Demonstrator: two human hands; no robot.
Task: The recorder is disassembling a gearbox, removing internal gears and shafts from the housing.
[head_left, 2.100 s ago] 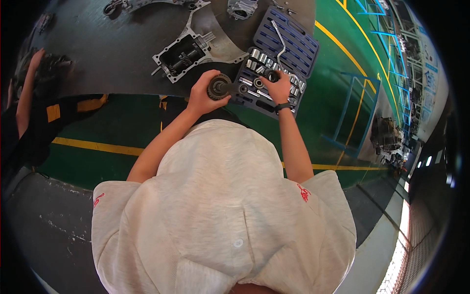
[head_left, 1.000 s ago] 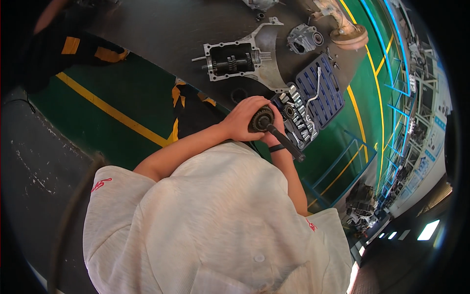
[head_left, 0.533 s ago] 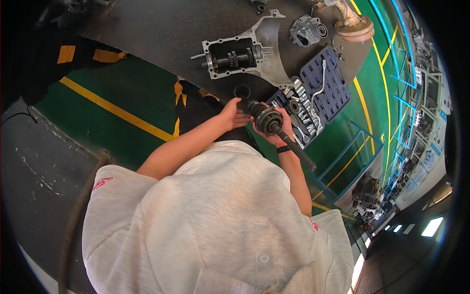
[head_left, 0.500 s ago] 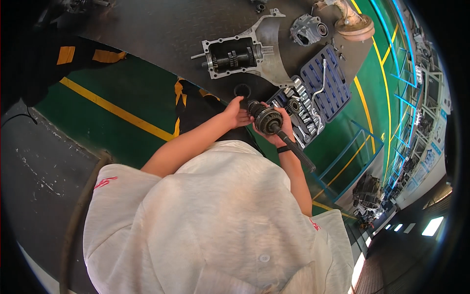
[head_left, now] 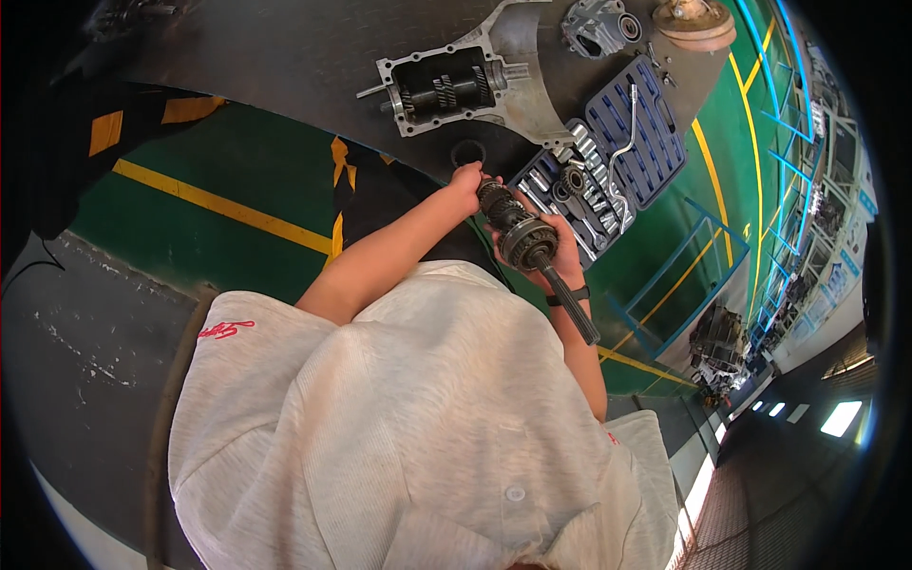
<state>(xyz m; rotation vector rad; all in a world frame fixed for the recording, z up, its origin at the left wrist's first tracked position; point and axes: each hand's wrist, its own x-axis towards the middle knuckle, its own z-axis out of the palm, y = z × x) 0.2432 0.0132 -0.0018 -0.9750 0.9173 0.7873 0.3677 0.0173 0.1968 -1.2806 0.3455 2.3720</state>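
Observation:
A transmission gear shaft [head_left: 528, 243] with stacked gears is held tilted in front of me, its splined end pointing down to the right. My right hand [head_left: 567, 249] is wrapped around its geared middle from the right side. At the far, upper end of the shaft my left hand [head_left: 466, 186] is closed, its fingers partly hidden. Just beyond that hand, a dark ring [head_left: 468, 153] lies on the table edge. The open gearbox housing [head_left: 494, 112], with gears inside, sits farther back on the table.
Right of my hands lies an open socket set case [head_left: 655, 180] with a ratchet handle [head_left: 627, 142] and loose gears [head_left: 573, 179] on it. A smaller metal housing [head_left: 600, 28] and a rusty round part [head_left: 695, 24] stand at the back. The dark table [head_left: 285, 66] ends close by.
My left hand has gone from open beside the shaft to closed at its upper end. The shaft now points more steeply downward, and the whole view has shifted slightly.

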